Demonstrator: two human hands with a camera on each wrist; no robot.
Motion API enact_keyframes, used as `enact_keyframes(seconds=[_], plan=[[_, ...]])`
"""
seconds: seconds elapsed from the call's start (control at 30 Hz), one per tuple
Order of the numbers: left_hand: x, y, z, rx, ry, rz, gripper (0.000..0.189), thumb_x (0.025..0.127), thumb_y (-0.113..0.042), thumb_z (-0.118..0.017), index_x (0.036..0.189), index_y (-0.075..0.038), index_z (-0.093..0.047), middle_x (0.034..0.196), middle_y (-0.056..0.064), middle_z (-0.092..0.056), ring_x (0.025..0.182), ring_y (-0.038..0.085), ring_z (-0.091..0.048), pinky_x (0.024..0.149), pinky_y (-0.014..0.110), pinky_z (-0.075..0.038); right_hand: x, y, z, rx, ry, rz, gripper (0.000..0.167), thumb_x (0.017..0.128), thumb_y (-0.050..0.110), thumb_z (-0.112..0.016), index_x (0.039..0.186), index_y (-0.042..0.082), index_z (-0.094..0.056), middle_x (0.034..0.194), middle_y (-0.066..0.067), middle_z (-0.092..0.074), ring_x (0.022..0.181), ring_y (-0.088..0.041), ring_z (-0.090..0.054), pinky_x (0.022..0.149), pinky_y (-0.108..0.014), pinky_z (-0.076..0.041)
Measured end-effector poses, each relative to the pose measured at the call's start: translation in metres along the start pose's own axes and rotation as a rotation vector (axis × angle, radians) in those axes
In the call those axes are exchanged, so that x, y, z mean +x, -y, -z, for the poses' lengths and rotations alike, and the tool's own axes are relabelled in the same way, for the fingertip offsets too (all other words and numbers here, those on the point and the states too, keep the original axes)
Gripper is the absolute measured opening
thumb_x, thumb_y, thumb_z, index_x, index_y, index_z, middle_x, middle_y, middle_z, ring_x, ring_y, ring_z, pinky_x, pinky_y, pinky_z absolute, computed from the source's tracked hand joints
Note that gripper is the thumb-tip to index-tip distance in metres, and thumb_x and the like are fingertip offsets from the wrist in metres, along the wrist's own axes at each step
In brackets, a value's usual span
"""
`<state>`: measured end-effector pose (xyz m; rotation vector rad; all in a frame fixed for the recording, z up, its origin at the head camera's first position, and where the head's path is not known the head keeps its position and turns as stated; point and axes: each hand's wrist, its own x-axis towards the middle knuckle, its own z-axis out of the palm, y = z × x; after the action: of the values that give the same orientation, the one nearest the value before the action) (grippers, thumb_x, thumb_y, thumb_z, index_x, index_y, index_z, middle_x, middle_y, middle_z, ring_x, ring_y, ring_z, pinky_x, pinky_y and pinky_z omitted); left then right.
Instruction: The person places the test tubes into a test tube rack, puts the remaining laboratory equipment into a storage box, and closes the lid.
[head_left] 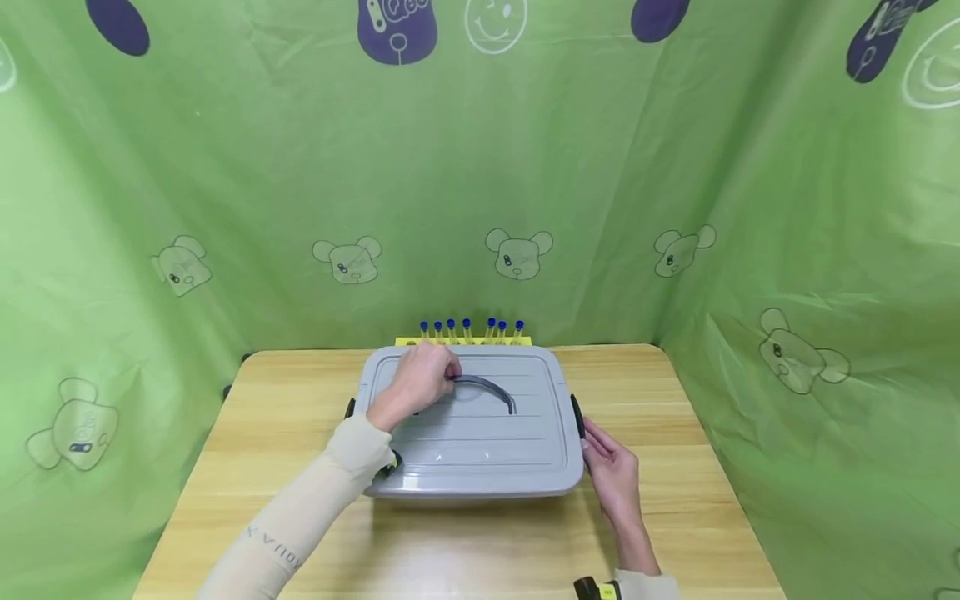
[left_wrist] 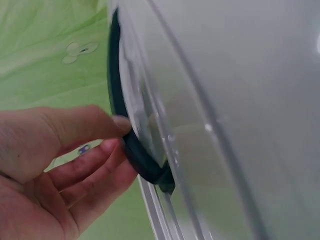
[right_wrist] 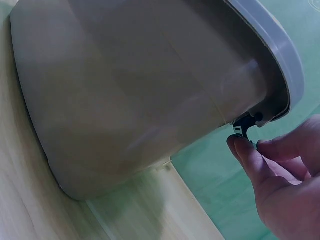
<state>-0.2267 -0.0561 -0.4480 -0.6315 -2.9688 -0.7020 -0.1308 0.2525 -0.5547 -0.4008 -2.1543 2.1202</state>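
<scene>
A grey lidded storage box (head_left: 480,467) stands on the table with its lid on. My left hand (head_left: 423,375) pinches the dark carrying handle (head_left: 487,385) on the lid near its left part. In the left wrist view, thumb and fingers close around the handle (left_wrist: 117,85) from both sides. At the box's right side, my right hand (head_left: 615,475) holds the lower end of a black latch (head_left: 577,415). The right wrist view shows thumb and fingertips pinching the latch (right_wrist: 245,125) just under the lid's rim. A second black latch (head_left: 350,407) sits on the left side.
Behind the box a yellow rack (head_left: 405,341) holds several tubes with blue caps (head_left: 467,322). The wooden table (head_left: 262,433) extends on both sides of the box. Green printed sheets (head_left: 450,150) hang behind and beside it.
</scene>
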Motion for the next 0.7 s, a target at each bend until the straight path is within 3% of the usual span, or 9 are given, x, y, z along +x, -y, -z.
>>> enact_keyframes(seconds=[0.47, 0.7], plan=[[-0.001, 0.007, -0.008, 0.02, -0.015, 0.0, 0.023, 0.077, 0.007, -0.077, 0.093, -0.01, -0.08, 0.089, 0.003, -0.076, 0.079, 0.019, -0.069, 0.07, 0.029, -0.059, 0.0, 0.001, -0.001, 0.027, 0.006, -0.004, 0.042, 0.101, -0.005, -0.056, 0.143, -0.009, -0.052, 0.139, -0.032, -0.054, 0.1, 0.006, -0.066, 0.09, -0.019, -0.055], [-0.007, 0.01, 0.0, -0.04, 0.022, 0.03, 0.021, 0.083, 0.004, -0.077, 0.101, -0.006, -0.079, 0.097, 0.007, -0.076, 0.09, 0.022, -0.071, 0.083, 0.034, -0.061, 0.0, 0.002, 0.0, 0.021, 0.004, -0.025, 0.042, 0.101, -0.004, -0.057, 0.143, -0.006, -0.053, 0.139, -0.031, -0.055, 0.1, 0.006, -0.066, 0.09, -0.02, -0.056]])
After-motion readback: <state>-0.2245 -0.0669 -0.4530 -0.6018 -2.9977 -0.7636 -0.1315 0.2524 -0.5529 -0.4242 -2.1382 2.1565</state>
